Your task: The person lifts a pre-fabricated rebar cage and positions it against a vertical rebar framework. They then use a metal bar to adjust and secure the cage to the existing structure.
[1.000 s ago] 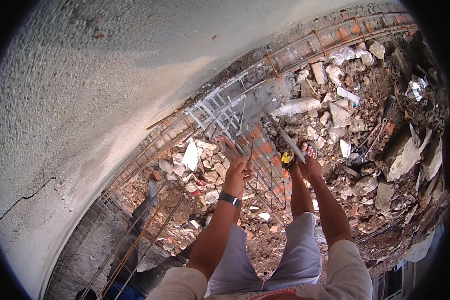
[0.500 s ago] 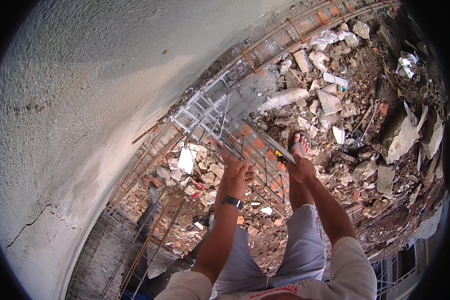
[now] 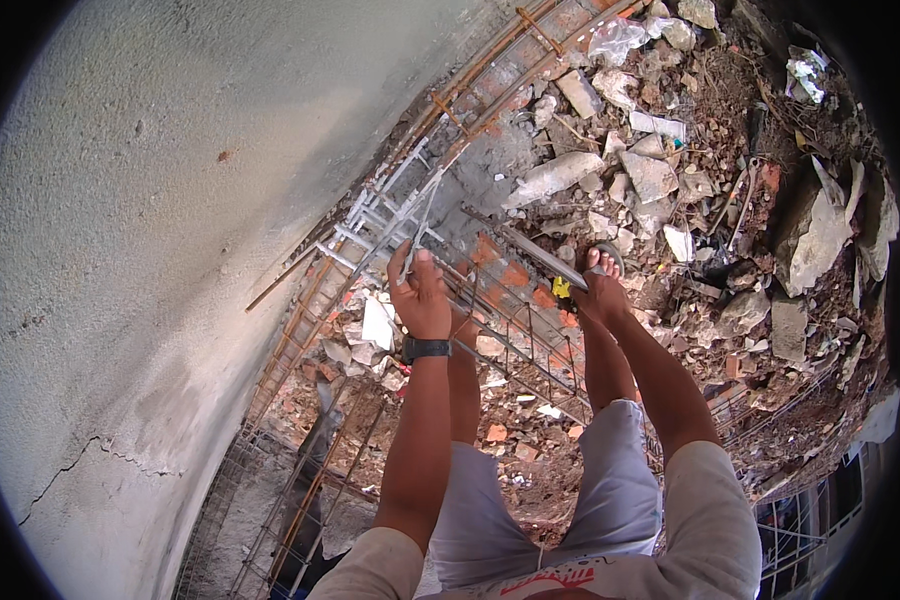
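My left hand [image 3: 423, 298], with a dark band on its wrist, is raised to the grey-white coated crossing of reinforcing bars [image 3: 372, 222]. Its thumb and fingers close around the lower end of a thin pale steel rod [image 3: 427, 208] that slants out of this crossing. Low on the right, my right hand [image 3: 602, 298] grips the near end of a long grey metal bar [image 3: 525, 246]. The bar's far end points up and left, over the brick course, close to the crossing. How the bar's far tip is shaped is too small to tell.
A rough plastered wall [image 3: 170, 200] rises on the left. Rusty rebar cages [image 3: 310, 320] run along its foot. Broken concrete and stones [image 3: 650, 178] cover the ground at right. My sandalled foot [image 3: 604, 262] stands among rubble; a yellow scrap [image 3: 561, 287] shows beside the metal bar.
My left hand has moved up and left from over the rebar cage and closed on the thin pale rod. My right hand keeps holding the metal bar. The view has shifted slightly.
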A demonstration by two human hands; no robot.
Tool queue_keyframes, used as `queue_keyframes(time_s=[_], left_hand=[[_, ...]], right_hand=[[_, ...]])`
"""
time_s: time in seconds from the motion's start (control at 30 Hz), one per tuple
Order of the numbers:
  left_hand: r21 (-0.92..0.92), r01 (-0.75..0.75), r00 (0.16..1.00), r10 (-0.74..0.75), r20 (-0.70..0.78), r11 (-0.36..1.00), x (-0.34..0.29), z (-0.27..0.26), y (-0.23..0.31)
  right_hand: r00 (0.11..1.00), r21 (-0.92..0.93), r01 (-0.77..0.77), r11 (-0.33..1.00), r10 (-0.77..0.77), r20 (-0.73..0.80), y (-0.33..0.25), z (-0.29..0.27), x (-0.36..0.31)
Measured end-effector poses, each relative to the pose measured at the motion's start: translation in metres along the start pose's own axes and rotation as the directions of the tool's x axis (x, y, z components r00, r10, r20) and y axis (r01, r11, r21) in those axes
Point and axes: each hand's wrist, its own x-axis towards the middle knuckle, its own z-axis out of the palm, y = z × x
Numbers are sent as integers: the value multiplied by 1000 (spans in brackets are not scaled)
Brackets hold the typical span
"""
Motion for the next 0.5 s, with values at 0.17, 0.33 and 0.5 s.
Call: queue_keyframes(time_s=[0.17, 0.33, 0.5], left_hand=[[184, -166, 986, 167, 13, 969, 17, 4, 14], [287, -194, 981, 185, 58, 938, 22, 0, 6], [321, -253, 966, 259, 24, 913, 23, 4, 2]], right_hand=[[994, -71, -105, 992, 106, 8, -34, -2, 11], [987, 62, -137, 989, 131, 94, -24, 10, 8], [998, -42, -61, 997, 61, 0, -21, 13, 10]])
